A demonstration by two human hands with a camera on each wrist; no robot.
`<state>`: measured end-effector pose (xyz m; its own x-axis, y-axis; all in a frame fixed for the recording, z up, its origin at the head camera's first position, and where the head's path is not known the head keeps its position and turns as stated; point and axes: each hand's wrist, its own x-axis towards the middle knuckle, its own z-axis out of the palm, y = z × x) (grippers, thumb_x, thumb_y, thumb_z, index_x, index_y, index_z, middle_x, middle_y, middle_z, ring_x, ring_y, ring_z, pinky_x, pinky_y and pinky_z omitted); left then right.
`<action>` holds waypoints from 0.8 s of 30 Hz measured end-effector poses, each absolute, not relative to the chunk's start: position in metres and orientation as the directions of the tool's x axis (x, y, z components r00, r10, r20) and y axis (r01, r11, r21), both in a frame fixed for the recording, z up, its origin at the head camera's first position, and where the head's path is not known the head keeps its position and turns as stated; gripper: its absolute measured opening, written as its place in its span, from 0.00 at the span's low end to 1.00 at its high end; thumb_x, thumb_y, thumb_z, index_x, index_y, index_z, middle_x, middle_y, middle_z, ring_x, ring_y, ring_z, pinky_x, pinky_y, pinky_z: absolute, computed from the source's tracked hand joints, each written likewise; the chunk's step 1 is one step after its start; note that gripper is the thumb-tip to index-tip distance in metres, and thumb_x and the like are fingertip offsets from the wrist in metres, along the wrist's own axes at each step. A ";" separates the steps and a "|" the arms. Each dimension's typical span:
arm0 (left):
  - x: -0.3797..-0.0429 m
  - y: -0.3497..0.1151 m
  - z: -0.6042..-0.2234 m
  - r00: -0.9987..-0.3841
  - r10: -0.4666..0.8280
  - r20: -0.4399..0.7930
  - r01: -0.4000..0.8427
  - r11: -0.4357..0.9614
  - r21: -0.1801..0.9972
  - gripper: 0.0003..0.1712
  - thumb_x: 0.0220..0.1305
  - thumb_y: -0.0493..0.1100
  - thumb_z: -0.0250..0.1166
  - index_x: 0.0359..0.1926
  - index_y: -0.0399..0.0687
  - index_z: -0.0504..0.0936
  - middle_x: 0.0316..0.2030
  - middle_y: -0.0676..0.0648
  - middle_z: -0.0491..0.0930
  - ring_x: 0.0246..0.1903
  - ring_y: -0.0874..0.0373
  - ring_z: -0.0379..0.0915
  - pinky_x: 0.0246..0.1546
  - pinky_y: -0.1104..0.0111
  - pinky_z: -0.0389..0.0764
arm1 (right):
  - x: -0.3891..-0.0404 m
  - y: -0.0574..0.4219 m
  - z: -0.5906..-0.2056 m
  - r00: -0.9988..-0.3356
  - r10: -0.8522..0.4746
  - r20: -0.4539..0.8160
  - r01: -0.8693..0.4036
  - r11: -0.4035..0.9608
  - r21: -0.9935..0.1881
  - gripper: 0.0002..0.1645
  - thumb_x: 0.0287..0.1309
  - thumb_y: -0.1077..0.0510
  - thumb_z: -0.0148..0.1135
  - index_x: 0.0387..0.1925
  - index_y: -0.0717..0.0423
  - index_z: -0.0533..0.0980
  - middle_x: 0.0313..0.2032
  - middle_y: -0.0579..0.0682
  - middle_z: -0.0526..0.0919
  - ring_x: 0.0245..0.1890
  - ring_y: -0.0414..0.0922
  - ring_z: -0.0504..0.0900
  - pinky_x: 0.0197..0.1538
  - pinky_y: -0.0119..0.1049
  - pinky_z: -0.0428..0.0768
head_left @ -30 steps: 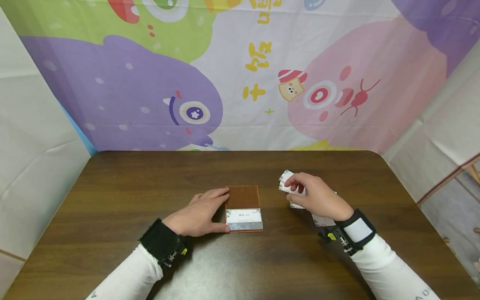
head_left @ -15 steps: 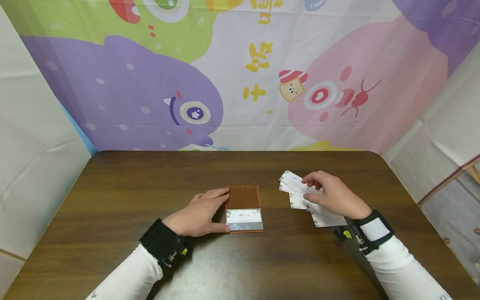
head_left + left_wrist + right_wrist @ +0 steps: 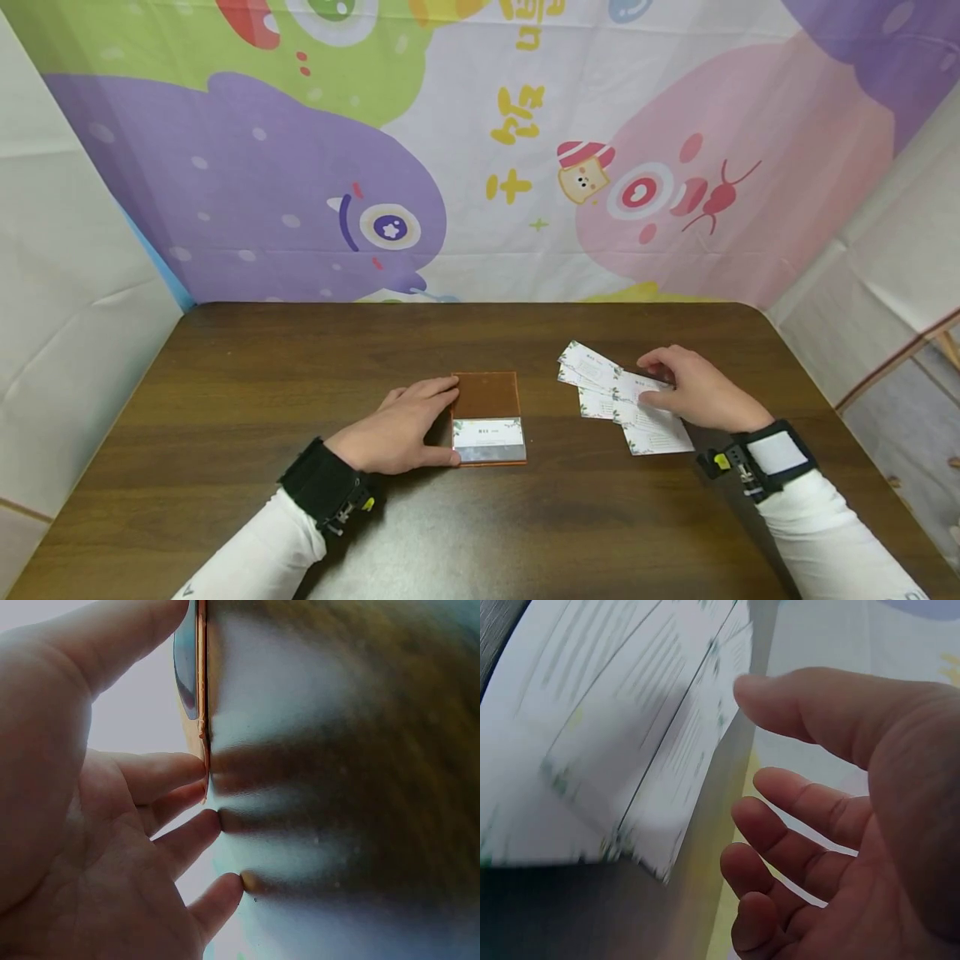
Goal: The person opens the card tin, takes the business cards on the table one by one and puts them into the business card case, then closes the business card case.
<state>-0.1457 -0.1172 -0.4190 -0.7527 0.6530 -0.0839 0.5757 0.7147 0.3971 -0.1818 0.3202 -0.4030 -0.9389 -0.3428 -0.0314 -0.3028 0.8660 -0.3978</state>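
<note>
Lying by two hands [image 3: 396, 425]: one folder [image 3: 486, 395], at least five cards [image 3: 634, 395].

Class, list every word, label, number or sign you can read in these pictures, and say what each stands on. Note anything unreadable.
"A", probably, turned and at the picture's edge: left sleeve.
Cut-off letter, not readable: right sleeve.
Yellow characters, turned sideways, no sure reading: wall cloth.
Print too small to read: card in the brown folder.
Print too small or blurred: loose cards.
</note>
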 end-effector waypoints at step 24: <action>-0.146 -0.117 -0.420 -0.755 0.648 -0.098 0.569 0.723 0.393 0.52 0.62 0.67 0.64 0.76 0.40 0.60 0.76 0.45 0.52 0.74 0.49 0.45 0.67 0.46 0.53 | -0.177 0.347 -0.411 -0.946 -0.313 -0.089 -0.265 0.900 -0.346 0.29 0.50 0.51 0.76 0.50 0.63 0.79 0.42 0.54 0.78 0.40 0.50 0.73 0.43 0.45 0.73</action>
